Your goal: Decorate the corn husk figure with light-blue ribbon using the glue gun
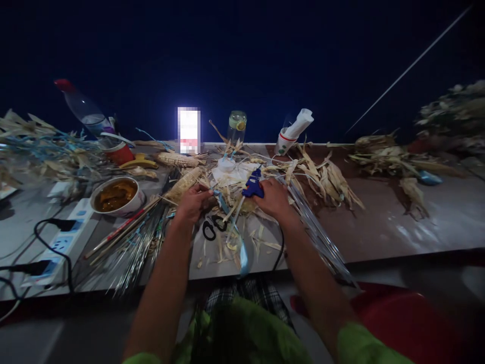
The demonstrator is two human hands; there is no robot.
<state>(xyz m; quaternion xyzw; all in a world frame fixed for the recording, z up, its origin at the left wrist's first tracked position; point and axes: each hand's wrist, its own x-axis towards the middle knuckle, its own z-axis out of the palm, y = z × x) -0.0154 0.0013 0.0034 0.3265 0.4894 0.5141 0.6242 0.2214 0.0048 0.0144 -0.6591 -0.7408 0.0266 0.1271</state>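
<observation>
My right hand (pixel 273 198) is closed around a blue glue gun (pixel 253 185), its black cord (pixel 279 250) trailing off the table's near edge. My left hand (pixel 192 201) is curled, fingers pinched on dried corn husk strips (pixel 212 194) beside a corn cob (pixel 184 184). Between the hands lie a light blue ribbon (pixel 238 242) and black-handled scissors (pixel 213 226). Husk scraps (pixel 261 242) litter the grey table (pixel 397 227) in front of me.
A bowl of brown liquid (pixel 116 195), a bundle of thin sticks and wires (pixel 129 242), a power strip (pixel 62 242) with plugs, a bright phone screen (pixel 188 130), a glass jar (pixel 237 126), a paper cup (pixel 285 141), a tilted bottle (pixel 85 111), more husk piles (pixel 326 177).
</observation>
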